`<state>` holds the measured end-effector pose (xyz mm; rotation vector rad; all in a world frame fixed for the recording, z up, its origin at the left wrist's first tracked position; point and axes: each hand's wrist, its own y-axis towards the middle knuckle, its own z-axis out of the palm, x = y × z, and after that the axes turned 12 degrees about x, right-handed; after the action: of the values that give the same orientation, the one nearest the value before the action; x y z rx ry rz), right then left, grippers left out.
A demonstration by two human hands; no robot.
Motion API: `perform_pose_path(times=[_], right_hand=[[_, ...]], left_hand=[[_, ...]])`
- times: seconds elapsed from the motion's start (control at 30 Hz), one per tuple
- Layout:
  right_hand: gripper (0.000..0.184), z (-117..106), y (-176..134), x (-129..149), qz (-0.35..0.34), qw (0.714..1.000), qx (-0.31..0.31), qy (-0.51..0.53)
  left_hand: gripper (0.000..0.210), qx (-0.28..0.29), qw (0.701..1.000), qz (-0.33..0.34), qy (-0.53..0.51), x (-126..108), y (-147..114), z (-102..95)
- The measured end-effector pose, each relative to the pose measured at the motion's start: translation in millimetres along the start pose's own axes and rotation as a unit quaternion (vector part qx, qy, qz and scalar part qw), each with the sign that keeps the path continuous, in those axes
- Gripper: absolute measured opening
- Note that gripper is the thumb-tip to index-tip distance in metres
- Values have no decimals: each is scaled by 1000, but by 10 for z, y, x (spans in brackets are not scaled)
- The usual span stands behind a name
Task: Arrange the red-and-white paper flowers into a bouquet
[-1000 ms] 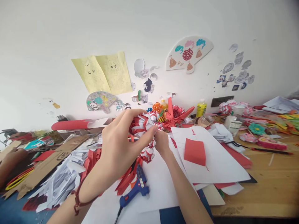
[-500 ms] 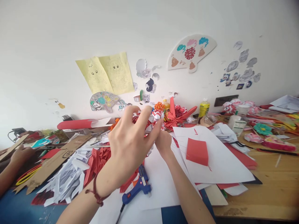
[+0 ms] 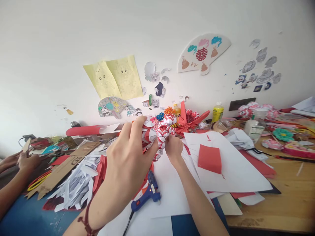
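1. Near the front edge of the table (image 3: pixel 290 200), a blue hot-glue gun (image 3: pixel 145 197) lies on white paper (image 3: pixel 172 201), its light red; it seems parked within reach, the paper probably shielding the surface.
2. Toward the left end, white paper strips (image 3: pixel 77 180) lie heaped, likely as loose stock.
3. The left hand (image 3: pixel 130 154) arches, back toward the person, thumb and fingers spread wide around the left of a red-and-white folded-paper cluster (image 3: pixel 163 131), perhaps steadying it; contact is unclear.
4. The right hand (image 3: pixel 174 149), forearm slanting inward from the front edge, curls tight against the cluster's right side, apparently gripping it; its fingertips are hidden.
5. The cluster is between both hands, short of the table's back edge.
6. Along that edge, a large red paper flower (image 3: pixel 188 124) sits left of a yellow bottle (image 3: pixel 218 113).
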<state>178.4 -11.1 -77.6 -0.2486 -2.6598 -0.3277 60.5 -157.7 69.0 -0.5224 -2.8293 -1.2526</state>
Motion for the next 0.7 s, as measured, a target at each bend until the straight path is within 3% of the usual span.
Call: perform_pose_path(times=[0.23, 0.5, 0.7], right_hand=[[29, 26, 7, -26, -3, 1000, -9, 5], [28, -1, -16, -22, -25, 1000, 12, 13], [27, 33, -12, -19, -34, 999, 7, 2]], left_hand=[[49, 11, 998, -41, 43, -40, -36, 144], [35, 99, 991, -49, 76, -45, 77, 66], [44, 176, 979, -54, 93, -175, 150, 107]])
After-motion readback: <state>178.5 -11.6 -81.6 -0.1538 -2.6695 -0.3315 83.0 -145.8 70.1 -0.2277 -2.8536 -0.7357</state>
